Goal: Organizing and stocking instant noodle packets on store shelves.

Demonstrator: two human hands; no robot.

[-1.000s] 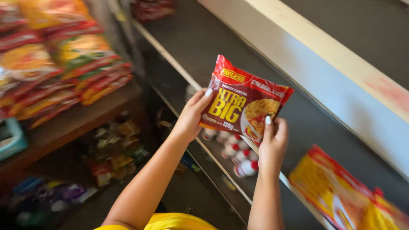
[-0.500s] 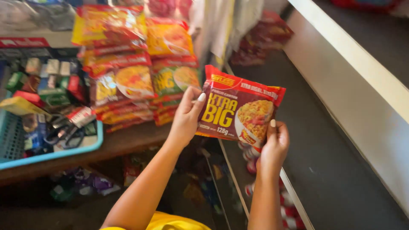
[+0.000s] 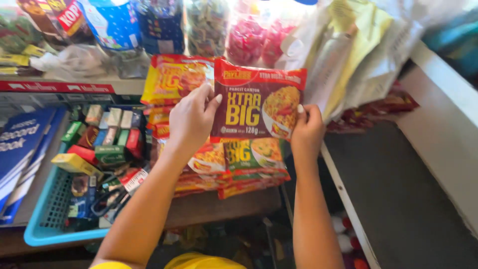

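- The left hand (image 3: 191, 119) is gripping the left edge of a dark red noodle packet (image 3: 256, 102), fingers spread over its front, while the right hand (image 3: 307, 130) is pinching the right edge; held at both sides, the packet is facing up flat.
- Far left, a blue basket (image 3: 42, 226) is keeping small boxes together on the table (image 3: 219, 206).
- The packet is hovering just above a stack of similar packets (image 3: 234, 164), lined up with it.
- To the right, plastic bags (image 3: 348, 55) are hanging.
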